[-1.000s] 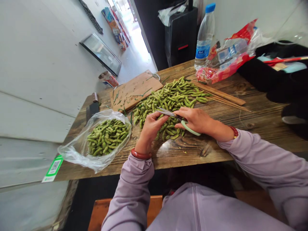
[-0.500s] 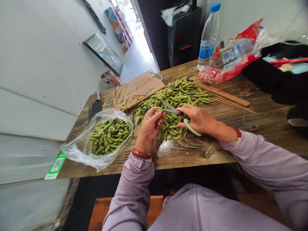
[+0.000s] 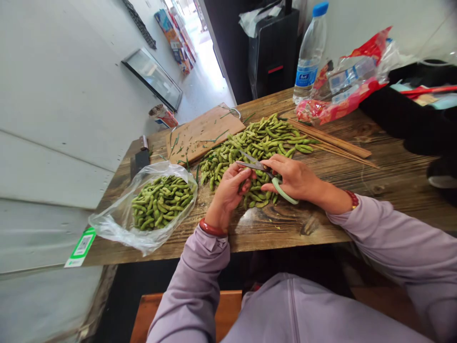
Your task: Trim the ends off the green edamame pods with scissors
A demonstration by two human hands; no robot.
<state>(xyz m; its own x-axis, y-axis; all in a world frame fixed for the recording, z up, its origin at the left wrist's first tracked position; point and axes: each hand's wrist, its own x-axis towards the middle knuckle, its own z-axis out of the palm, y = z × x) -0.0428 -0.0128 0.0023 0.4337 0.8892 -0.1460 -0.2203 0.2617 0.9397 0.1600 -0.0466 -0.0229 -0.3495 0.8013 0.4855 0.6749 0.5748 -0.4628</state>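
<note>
My right hand [image 3: 296, 178] is closed round the pale-green handles of a pair of scissors [image 3: 284, 191], whose blades are parted and point left. The fingers of my left hand [image 3: 231, 188] are pinched close to the blade tips. An edamame pod sits in that pinch, mostly hidden by the fingers. Beneath and behind both hands spreads a loose pile of edamame pods [image 3: 266, 136] on the wooden table [image 3: 264, 233]. Left of my left hand, a clear plastic bag [image 3: 117, 226] lies open with more edamame pods [image 3: 160, 202] inside.
Behind the pile is a wooden cutting board [image 3: 203, 131] with green scraps. A dark-bladed knife [image 3: 140, 162] lies by the bag. Wooden sticks [image 3: 335, 140] rest right of the pile. A water bottle [image 3: 309, 57] and red plastic packaging [image 3: 342, 100] stand at the back right.
My left hand has moved slightly right, nearer the scissors, and the pod's green end between its fingers is now hidden. My right hand stays nearly in place.
</note>
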